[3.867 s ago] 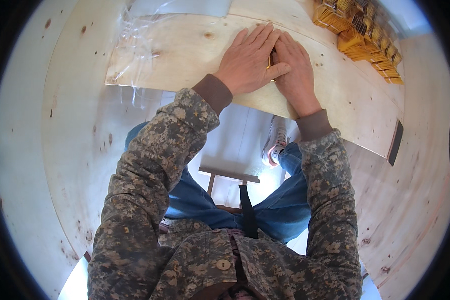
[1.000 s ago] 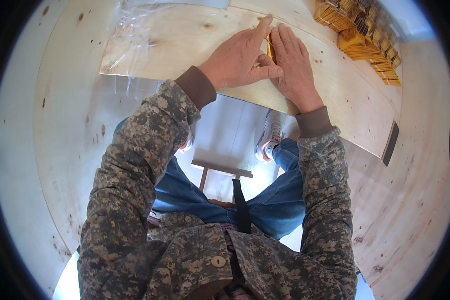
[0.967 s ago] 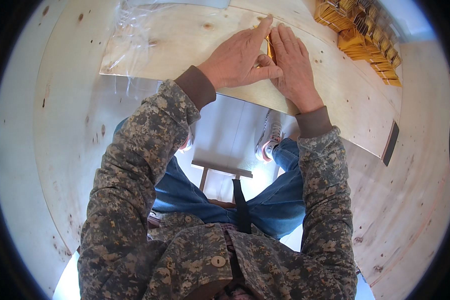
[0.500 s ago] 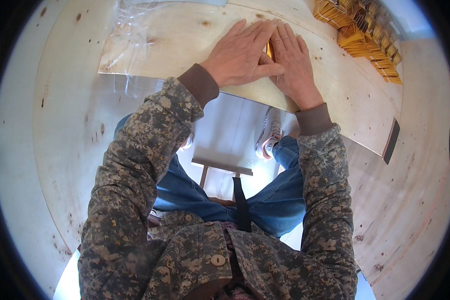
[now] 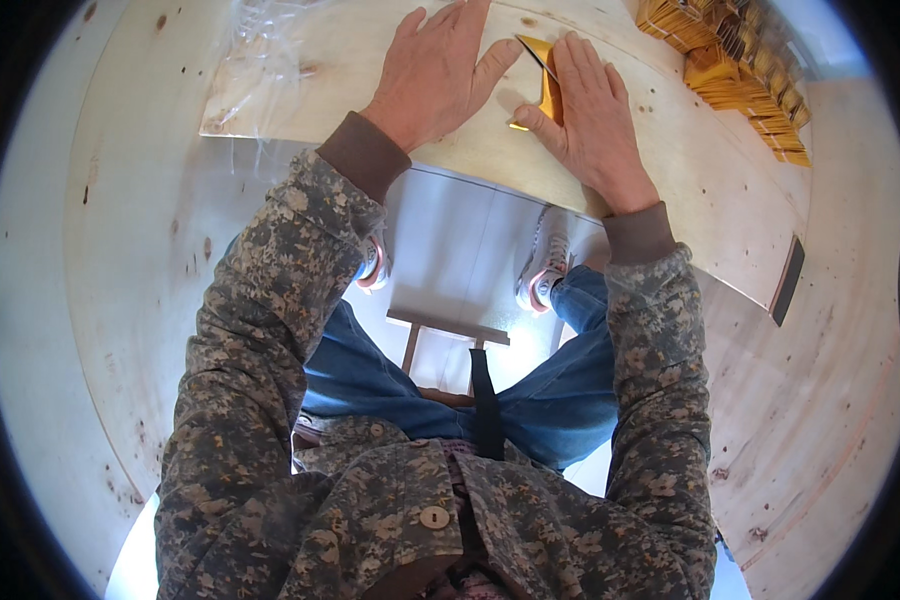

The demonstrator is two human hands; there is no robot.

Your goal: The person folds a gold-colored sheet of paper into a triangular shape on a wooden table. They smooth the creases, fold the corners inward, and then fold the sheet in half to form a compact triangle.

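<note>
Yellow folded piece [image 5: 550,100], long axis pointing away, lies partly under my unclenched right grip [image 5: 597,125], tip near my spread left grip [image 5: 430,75].

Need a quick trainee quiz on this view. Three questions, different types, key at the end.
1. Multiple choice. What covers part of the right edge of the folded yellow piece?
A) a sleeve cuff
B) the right hand
C) clear plastic

2. True or false. Clear plastic lies at the left end of the wooden board.

3. Open. Where in the view are the yellow bundles?

Key:
1. B. Its fingers are extended, not curled round the piece.
2. True.
3. Upper right, beyond the right hand.
</note>
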